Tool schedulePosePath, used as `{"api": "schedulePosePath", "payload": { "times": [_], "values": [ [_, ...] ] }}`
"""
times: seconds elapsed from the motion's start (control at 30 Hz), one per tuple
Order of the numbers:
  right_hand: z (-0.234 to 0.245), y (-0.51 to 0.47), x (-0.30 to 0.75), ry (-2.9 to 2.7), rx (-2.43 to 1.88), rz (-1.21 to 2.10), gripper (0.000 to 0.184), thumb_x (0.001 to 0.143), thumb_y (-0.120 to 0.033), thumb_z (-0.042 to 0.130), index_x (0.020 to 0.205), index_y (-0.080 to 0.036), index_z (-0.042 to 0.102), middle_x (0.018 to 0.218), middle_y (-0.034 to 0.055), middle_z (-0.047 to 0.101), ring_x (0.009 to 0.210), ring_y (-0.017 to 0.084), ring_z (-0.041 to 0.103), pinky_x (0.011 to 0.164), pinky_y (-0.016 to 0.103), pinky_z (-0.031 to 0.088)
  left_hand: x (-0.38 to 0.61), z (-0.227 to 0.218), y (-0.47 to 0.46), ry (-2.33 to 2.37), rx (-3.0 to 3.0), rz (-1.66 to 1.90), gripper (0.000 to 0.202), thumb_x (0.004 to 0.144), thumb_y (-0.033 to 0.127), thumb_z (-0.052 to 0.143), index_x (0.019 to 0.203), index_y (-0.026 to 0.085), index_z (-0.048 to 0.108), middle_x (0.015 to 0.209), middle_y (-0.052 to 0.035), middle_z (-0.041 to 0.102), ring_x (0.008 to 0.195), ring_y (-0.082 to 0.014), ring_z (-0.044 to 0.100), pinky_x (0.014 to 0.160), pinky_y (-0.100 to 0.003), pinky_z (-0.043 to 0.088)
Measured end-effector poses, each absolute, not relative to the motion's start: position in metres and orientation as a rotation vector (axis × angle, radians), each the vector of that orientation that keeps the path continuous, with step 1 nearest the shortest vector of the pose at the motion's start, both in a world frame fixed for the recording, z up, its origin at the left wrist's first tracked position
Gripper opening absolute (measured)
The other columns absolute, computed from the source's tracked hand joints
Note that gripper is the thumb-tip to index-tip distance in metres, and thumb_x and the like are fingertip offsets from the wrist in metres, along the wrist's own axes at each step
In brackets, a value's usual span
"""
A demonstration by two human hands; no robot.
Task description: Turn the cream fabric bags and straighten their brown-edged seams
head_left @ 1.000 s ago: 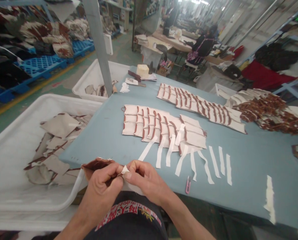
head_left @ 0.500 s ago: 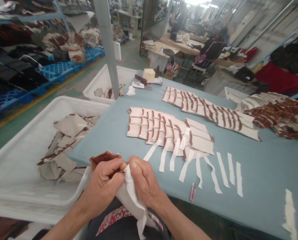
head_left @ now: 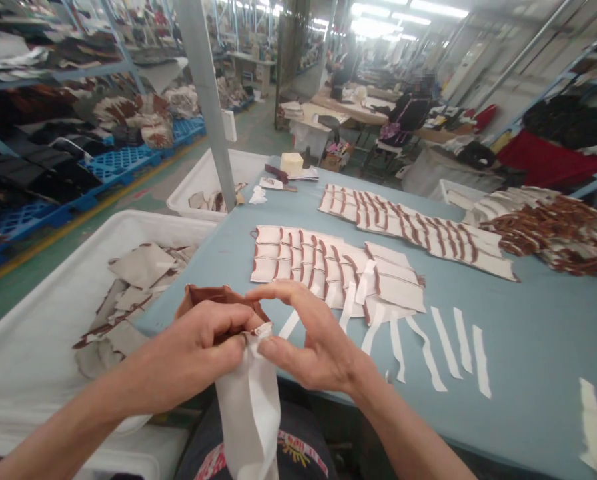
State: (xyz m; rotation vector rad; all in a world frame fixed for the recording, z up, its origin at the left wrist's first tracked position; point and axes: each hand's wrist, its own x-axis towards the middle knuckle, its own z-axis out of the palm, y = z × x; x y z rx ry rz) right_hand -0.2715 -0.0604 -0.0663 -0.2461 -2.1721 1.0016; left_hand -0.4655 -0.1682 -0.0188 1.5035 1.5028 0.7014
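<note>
Nearest: dark garment [head_left: 303, 408] on the person's lap, w/ red-and-white lettered band [head_left: 212, 461], part covered by cloth, can't be read. Over it hangs a brown-and-cream sewn fabric piece w/ long white panel [head_left: 251, 407], held up at the counter's near-left edge; bottom end cut off by frame. L hand [head_left: 203, 353] pinches it at the seam, fingertips partly hidden in the brown folds. R hand [head_left: 313, 340] is spread in a wide C, thumb by the white cloth at the seam, index reaching over the brown edge.

Left: big white plastic tub [head_left: 38, 340] w/ loose cream pieces, brown-edged [head_left: 143, 263]; L forearm hides part of its near end. Another white tub [head_left: 173, 440] below, mostly cut off, contents unclear.

On blue-grey counter [head_left: 538, 333]: narrow white strips [head_left: 445, 343], some behind R hand; overlapping row of cream panels w/ brown edging [head_left: 303, 257]; second row of similar panels [head_left: 413, 227] beyond; brown-and-cream heap [head_left: 553, 227] at right, cut off by frame. Far end: white card w/ dark print [head_left: 271, 183], too small to read; pale yellow block [head_left: 292, 163].

Beyond: smaller white tub [head_left: 193, 180] w/ cream-and-brown scraps, part hidden by grey post [head_left: 205, 100]. Farther, seated person in dark clothes [head_left: 408, 113], detail blurry.
</note>
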Motion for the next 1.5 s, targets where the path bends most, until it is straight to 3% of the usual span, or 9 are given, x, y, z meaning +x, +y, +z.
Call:
{"api": "schedulePosePath", "payload": {
  "times": [0.07, 0.2, 0.37, 0.77, 1.0, 1.13, 1.3, 1.4, 1.5],
  "values": [
    [-0.059, -0.054, -0.274, -2.248, -0.136, 0.943, 0.027, 0.105, -0.046, 0.068, 0.114, -0.021, 0.068, 0.100, 0.0051, 0.080, 0.092, 0.021, 0.073, 0.104, 0.041, 0.050, -0.465, -0.012, -0.170, 1.496, 1.563, 0.669, 0.025, 0.085, 0.024, 0.050, 0.077, 0.020, 0.073, 0.076, 0.0010, 0.072, 0.072, -0.0180, 0.063, 0.064, -0.024, 0.047],
    [-0.047, -0.048, -0.276, -2.446, -0.069, 0.834, 0.035, 0.096, -0.042, 0.079, 0.076, -0.022, 0.058, 0.063, -0.0068, 0.056, 0.062, 0.014, 0.052, 0.077, 0.033, 0.042, -0.465, -0.006, -0.177, 1.514, 1.630, 0.653, 0.021, 0.087, 0.018, 0.051, 0.075, 0.022, 0.067, 0.077, 0.0041, 0.070, 0.072, -0.0148, 0.063, 0.065, -0.022, 0.045],
    [-0.038, -0.053, -0.276, -2.650, -0.170, 0.970, 0.044, 0.100, -0.037, 0.077, 0.070, -0.022, 0.047, 0.066, -0.0063, 0.050, 0.062, 0.012, 0.046, 0.059, 0.028, 0.025, -0.462, -0.013, -0.186, 1.612, 1.632, 0.743, 0.016, 0.089, 0.016, 0.052, 0.081, 0.025, 0.062, 0.068, 0.0091, 0.066, 0.060, -0.0123, 0.059, 0.054, -0.022, 0.040],
    [-0.059, -0.076, -0.277, -2.275, -0.429, 1.450, 0.020, 0.086, -0.028, 0.060, 0.071, -0.023, 0.049, 0.060, -0.0090, 0.041, 0.053, 0.009, 0.036, 0.055, 0.024, 0.027, -0.457, -0.033, -0.199, 1.674, 1.813, 0.932, 0.022, 0.095, 0.010, 0.048, 0.093, 0.027, 0.062, 0.076, 0.0095, 0.072, 0.064, -0.0104, 0.070, 0.061, -0.020, 0.047],
    [-0.056, -0.081, -0.274, -2.065, -0.446, 1.835, 0.021, 0.081, -0.029, 0.068, 0.070, -0.023, 0.051, 0.060, -0.0091, 0.042, 0.055, 0.009, 0.034, 0.052, 0.022, 0.029, -0.457, -0.043, -0.199, 1.493, 2.070, 1.111, 0.029, 0.095, 0.002, 0.047, 0.097, 0.027, 0.060, 0.073, 0.0085, 0.070, 0.059, -0.0094, 0.066, 0.062, -0.019, 0.047],
    [-0.057, -0.079, -0.266, -1.873, -0.410, 2.219, 0.035, 0.087, -0.049, 0.078, 0.079, -0.021, 0.059, 0.065, -0.0077, 0.046, 0.057, 0.009, 0.035, 0.051, 0.021, 0.030, -0.461, -0.052, -0.198, 1.341, 2.129, 1.144, 0.031, 0.094, -0.001, 0.047, 0.101, 0.028, 0.056, 0.074, 0.0056, 0.069, 0.060, -0.0113, 0.065, 0.062, -0.020, 0.049],
    [-0.061, -0.082, -0.267, -1.770, -0.430, 2.324, 0.064, 0.099, -0.081, 0.061, 0.080, -0.019, 0.058, 0.069, -0.0044, 0.047, 0.060, 0.009, 0.035, 0.052, 0.023, 0.027, -0.468, -0.066, -0.193, 1.132, 2.097, 1.279, 0.040, 0.089, 0.001, 0.054, 0.114, 0.032, 0.059, 0.081, 0.0009, 0.077, 0.066, -0.0174, 0.072, 0.066, -0.026, 0.054],
    [-0.055, -0.081, -0.267, -1.861, -0.484, 2.297, 0.058, 0.102, -0.073, 0.063, 0.080, -0.020, 0.055, 0.069, -0.0062, 0.043, 0.060, 0.009, 0.033, 0.051, 0.023, 0.027, -0.470, -0.065, -0.190, 1.170, 2.106, 1.278, 0.047, 0.088, -0.002, 0.051, 0.120, 0.034, 0.056, 0.082, 0.0019, 0.078, 0.067, -0.0165, 0.074, 0.070, -0.025, 0.057],
    [-0.040, -0.078, -0.262, -2.103, -0.398, 2.016, 0.035, 0.111, -0.047, 0.056, 0.090, -0.020, 0.062, 0.076, -0.0029, 0.055, 0.065, 0.011, 0.045, 0.060, 0.023, 0.038, -0.472, -0.059, -0.190, 1.169, 2.131, 1.241, 0.045, 0.088, -0.002, 0.050, 0.116, 0.032, 0.056, 0.079, 0.0024, 0.077, 0.066, -0.0158, 0.075, 0.070, -0.023, 0.057]
  ]
}}
